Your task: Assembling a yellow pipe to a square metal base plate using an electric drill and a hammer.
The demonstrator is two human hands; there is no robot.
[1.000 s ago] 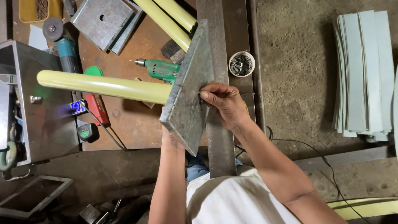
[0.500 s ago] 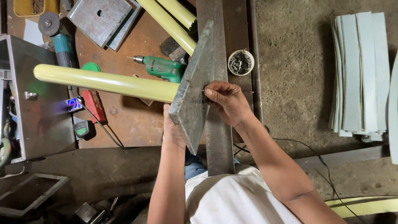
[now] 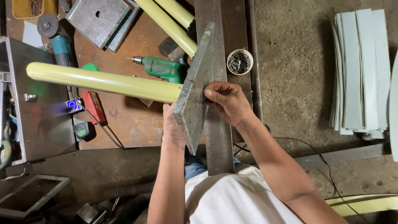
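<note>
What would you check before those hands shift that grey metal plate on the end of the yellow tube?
1. Right hand grips plate's right face: ok.
2. Left hand backs grey plate from behind: ok, fingers mostly hidden.
3. Plate against the end of the yellow tube: ok; squareness cannot tell.
4. Green drill lying close behind plate: not ok, crowded.
5. Small cup of bits near plate's top edge: not ok, could be knocked.

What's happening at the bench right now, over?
Left hand and right hand grip the grey steel plate, tilted on edge against the pale yellow tube. Green drill lies behind.
</note>
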